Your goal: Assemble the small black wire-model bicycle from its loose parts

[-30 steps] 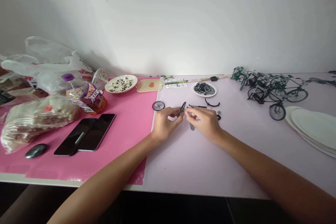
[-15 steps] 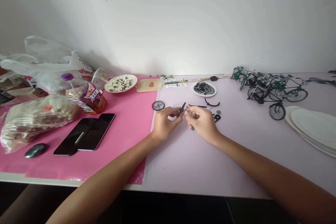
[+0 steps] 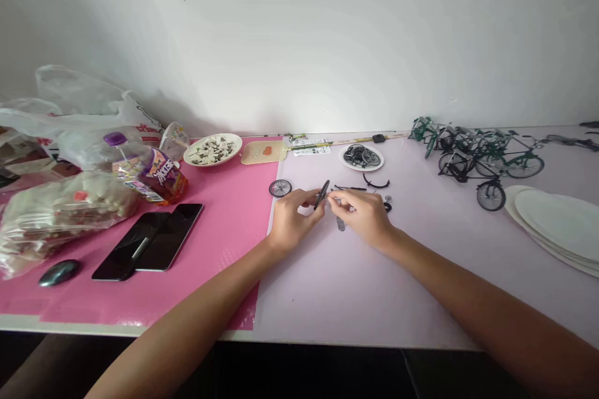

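Note:
Pinched in the fingers of my left hand point(image 3: 292, 219) is a small black toy bicycle wheel point(image 3: 321, 194), seen almost edge-on. My right hand point(image 3: 366, 215) has its thumb and fingertips pressed together at the wheel's middle; whatever they pinch is too small to make out. Another spoked wheel point(image 3: 280, 188) lies flat beyond my left hand. Under the right hand's fingers lies a small grey piece point(image 3: 340, 224). Behind that hand are a curved black strip point(image 3: 377, 183), a thin black bar point(image 3: 352, 188) and a small round grey part point(image 3: 388, 199).
A white plate of wheels point(image 3: 361, 158) stands at the back. Several assembled toy bicycles point(image 3: 491, 156) and stacked white plates point(image 3: 556, 218) are on the right. On the left are two phones point(image 3: 171, 237), a bottle point(image 3: 147, 168), filled bags point(image 3: 70, 209) and a plate of small pieces point(image 3: 213, 150).
My right hand's fingertips have come closer to the wheel. More of the grey piece beneath them shows, while the black part behind the hand is more covered. The camera view has shifted slightly.

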Demonstrator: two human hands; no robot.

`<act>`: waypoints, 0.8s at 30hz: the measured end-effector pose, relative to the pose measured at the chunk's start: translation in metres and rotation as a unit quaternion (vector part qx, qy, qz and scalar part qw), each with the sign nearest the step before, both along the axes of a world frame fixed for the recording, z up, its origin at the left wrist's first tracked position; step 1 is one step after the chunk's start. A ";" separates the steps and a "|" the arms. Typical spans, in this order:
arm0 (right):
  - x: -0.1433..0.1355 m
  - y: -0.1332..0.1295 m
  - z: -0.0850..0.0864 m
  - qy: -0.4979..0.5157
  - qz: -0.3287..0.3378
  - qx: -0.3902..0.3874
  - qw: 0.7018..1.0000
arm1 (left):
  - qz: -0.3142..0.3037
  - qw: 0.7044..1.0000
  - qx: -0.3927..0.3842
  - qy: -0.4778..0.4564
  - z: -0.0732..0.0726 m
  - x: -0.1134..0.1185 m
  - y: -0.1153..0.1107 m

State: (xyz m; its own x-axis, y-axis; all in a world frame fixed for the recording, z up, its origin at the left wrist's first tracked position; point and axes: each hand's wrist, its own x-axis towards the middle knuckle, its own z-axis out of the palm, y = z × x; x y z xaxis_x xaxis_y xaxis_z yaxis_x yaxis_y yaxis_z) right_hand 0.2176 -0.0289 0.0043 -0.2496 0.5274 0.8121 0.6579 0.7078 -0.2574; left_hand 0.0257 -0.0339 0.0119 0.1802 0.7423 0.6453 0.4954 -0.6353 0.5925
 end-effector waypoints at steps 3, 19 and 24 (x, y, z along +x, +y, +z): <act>0.003 0.002 0.004 -0.045 -0.012 0.053 0.998 | -0.009 1.000 0.002 -0.014 0.002 0.001 -0.002; -0.007 -0.005 -0.004 0.063 0.005 -0.112 0.992 | -0.021 0.998 -0.052 -0.042 0.001 0.002 -0.001; -0.015 -0.016 0.005 0.193 0.055 -0.298 0.933 | -0.015 0.999 -0.032 -0.027 -0.001 0.001 0.000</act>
